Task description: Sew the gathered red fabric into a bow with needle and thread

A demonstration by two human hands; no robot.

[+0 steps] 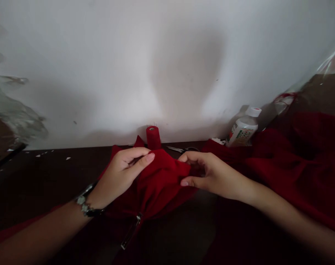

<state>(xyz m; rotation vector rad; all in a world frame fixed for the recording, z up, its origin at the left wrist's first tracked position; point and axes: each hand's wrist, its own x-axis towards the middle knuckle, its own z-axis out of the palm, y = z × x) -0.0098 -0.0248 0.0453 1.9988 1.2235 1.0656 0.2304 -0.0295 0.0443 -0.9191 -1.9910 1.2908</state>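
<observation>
A piece of red fabric is bunched and folded between my two hands, above a dark table. My left hand, wearing a dark band and a beaded bracelet at the wrist, pinches the cloth's upper left edge between thumb and fingers. At the right end of the fabric, my right hand has its thumb and fingers curled around the edge. Below the cloth there is a narrow dark object with shiny metal ends, its kind unclear. Just beyond the fabric stands a spool of red thread with pins or needles sticking up from its top.
Scissors lie by the wall, partly covered. A white-capped bottle leans back right, near more red cloth. White scraps dot the dark table. Clear plastic wrapping hangs at left.
</observation>
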